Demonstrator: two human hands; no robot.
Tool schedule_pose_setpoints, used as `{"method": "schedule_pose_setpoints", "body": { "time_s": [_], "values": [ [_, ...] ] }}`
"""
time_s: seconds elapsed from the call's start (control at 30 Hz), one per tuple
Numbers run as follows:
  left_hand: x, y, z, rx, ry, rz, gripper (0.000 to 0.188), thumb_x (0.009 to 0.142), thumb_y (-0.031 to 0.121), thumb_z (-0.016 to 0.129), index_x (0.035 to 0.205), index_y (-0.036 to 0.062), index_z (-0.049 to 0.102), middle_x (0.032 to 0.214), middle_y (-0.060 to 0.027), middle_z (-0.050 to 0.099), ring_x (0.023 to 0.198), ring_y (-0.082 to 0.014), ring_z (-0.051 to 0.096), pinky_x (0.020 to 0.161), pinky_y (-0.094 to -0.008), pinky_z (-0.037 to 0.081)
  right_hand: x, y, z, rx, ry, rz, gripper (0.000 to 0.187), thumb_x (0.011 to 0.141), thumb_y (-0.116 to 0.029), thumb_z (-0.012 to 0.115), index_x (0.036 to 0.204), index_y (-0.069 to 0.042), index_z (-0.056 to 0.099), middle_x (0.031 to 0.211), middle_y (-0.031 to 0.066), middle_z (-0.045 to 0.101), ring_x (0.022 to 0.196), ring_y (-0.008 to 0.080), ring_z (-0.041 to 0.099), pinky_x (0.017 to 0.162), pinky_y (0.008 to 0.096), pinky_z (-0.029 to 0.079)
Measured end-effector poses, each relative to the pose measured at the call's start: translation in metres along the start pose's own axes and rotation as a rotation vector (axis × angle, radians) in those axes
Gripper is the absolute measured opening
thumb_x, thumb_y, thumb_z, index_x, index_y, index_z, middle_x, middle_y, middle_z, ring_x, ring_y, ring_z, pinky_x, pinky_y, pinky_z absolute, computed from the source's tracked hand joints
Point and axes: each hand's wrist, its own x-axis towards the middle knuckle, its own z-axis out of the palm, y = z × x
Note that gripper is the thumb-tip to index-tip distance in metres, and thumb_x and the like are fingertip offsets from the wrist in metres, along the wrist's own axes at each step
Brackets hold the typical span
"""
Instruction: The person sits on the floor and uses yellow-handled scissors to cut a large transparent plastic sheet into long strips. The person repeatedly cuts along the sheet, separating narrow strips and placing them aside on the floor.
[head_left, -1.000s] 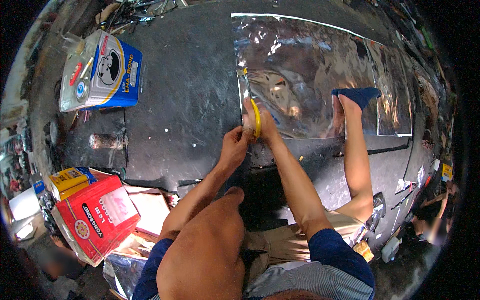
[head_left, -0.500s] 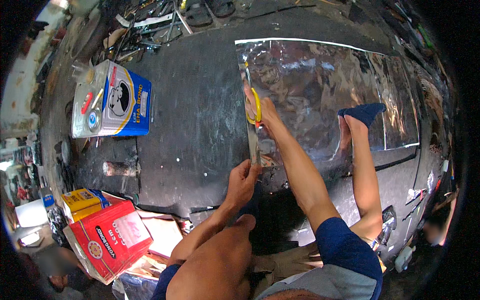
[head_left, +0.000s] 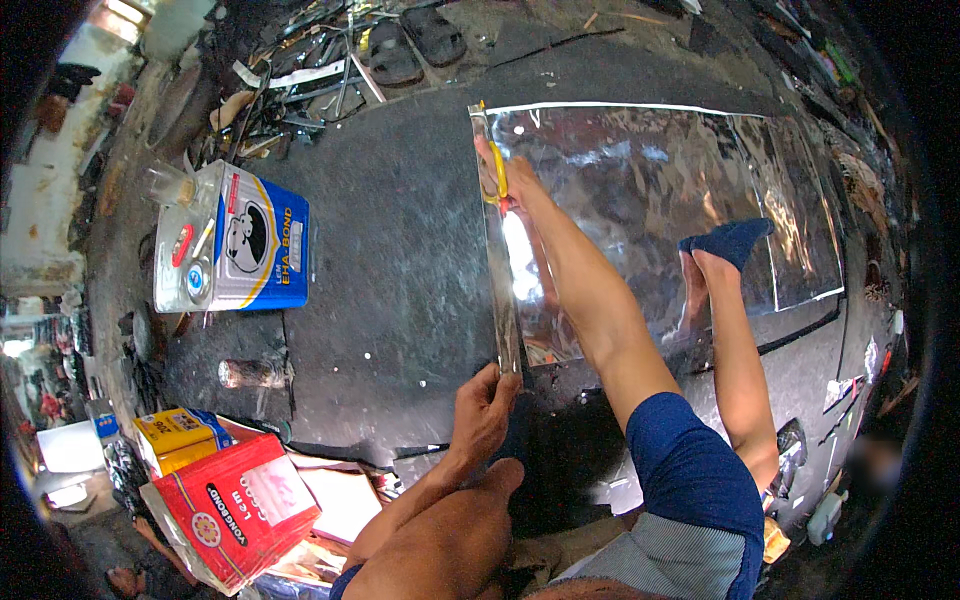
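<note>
Shiny sheet (head_left: 640,180) lies flat on the dark work surface (head_left: 390,250), under the right fingers and extending to the right of them. A narrow strip (head_left: 500,300) of shiny material runs along the left edge of the sheet, from the right fingers to the left fingers. Scissors (head_left: 502,175) with yellow handles are positioned near the far left corner of the sheet.

Right hand (head_left: 518,182): fingers are wrapped around the scissors handles. The blades point ahead of these fingers; whether they are apart or together cannot be determined.

Left hand (head_left: 485,410): thumb and forefinger pinch the near end of the strip; the remaining fingers are curled.

A foot in a dark blue sock (head_left: 730,243) rests on the sheet, to the right of the right fingers.

To the left of the left fingers and farther out stands a blue-and-white can (head_left: 265,240), with a clear cup (head_left: 172,186) at its far corner and a red object (head_left: 181,245) on top. A cylindrical jar (head_left: 250,373) is directly left of the left fingers. Nearer and farther left are a red box (head_left: 235,510) and, touching or just behind it, a yellow-and-blue container (head_left: 180,440). Dark sandals (head_left: 395,55) lie beyond the right fingers, to the left.
</note>
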Motion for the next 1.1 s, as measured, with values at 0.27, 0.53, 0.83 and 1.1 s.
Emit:
{"method": "schedule_pose_setpoints", "body": {
  "time_s": [0.27, 0.53, 0.83, 1.1],
  "values": [
    [-0.013, -0.018, -0.009, 0.049, 0.025, -0.038, 0.024, 0.093, 0.021, 0.051, 0.077, 0.0029, 0.055, 0.063, 0.0034, 0.046, 0.058, -0.0055, 0.040, 0.050, -0.0227, 0.033, 0.000, -0.062, -0.001, -0.313, 0.020, 0.117, 0.087, 0.058, -0.092, 0.038, 0.060, -0.006, 0.051, 0.051, 0.0045, 0.048, 0.043, 0.0142, 0.051, 0.037, 0.0270, 0.039],
    [0.028, -0.088, -0.036, 0.923, 0.528, 0.405, 0.031, 0.080, 0.013, 0.060, 0.108, -0.0002, 0.054, 0.097, -0.0202, 0.056, 0.090, -0.0334, 0.057, 0.079, -0.0382, 0.045, -0.102, -0.017, -0.040, -0.194, -0.044, 0.234, 0.077, 0.071, -0.083, 0.037, 0.064, -0.008, 0.049, 0.051, 0.0024, 0.049, 0.033, 0.0138, 0.048, 0.032, 0.0272, 0.039],
    [0.113, -0.129, 0.030, 0.068, 0.207, -0.026, 0.039, 0.073, 0.020, 0.069, 0.106, 0.0004, 0.060, 0.091, -0.0129, 0.066, 0.086, -0.0216, 0.063, 0.076, -0.0326, 0.047, -0.366, 0.086, -0.066, -0.033, -0.053, 0.609, 0.071, 0.079, -0.074, 0.036, 0.076, -0.005, 0.051, 0.055, 0.0030, 0.048, 0.040, 0.0155, 0.049, 0.039, 0.0289, 0.042],
    [0.107, -0.099, 0.035, 0.248, 0.150, -0.098, 0.016, 0.072, 0.017, 0.068, 0.066, 0.0019, 0.066, 0.062, -0.0056, 0.062, 0.058, -0.0139, 0.057, 0.057, -0.0297, 0.044, -0.474, 0.102, -0.050, 0.219, -0.264, 0.659, 0.080, 0.076, -0.076, 0.039, 0.087, 0.002, 0.053, 0.060, 0.0046, 0.049, 0.050, 0.0164, 0.054, 0.049, 0.0296, 0.047]
  ]
}}
